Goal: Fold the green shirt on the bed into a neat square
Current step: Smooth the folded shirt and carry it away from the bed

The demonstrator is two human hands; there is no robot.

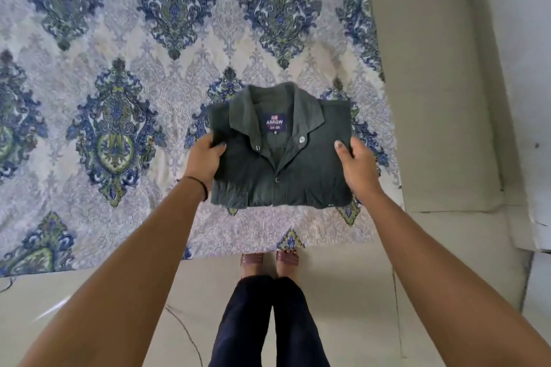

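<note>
Green shirt (283, 179) pinched at both side edges. Left grip (205, 158): thumb on top of the left edge, fingers tucked under the cloth. Right grip (359, 167): thumb flat on top of the right edge, fingers hidden below.

Shirt is folded to a compact near-square, front up, collar (307, 107) pointing away from the person. Blue label (274, 122) reading ARROW shows inside the neck.

Shirt is over the near part of the bed (119, 39), towards its right side. Can't tell if it rests on the sheet or is lifted just off it. Sheet is pale with a blue-green medallion print.

Dark band (203, 186) on the left wrist. Below the bed edge: beige floor (343, 292), dark trousers (259, 322), feet in sandals (253, 259).
</note>
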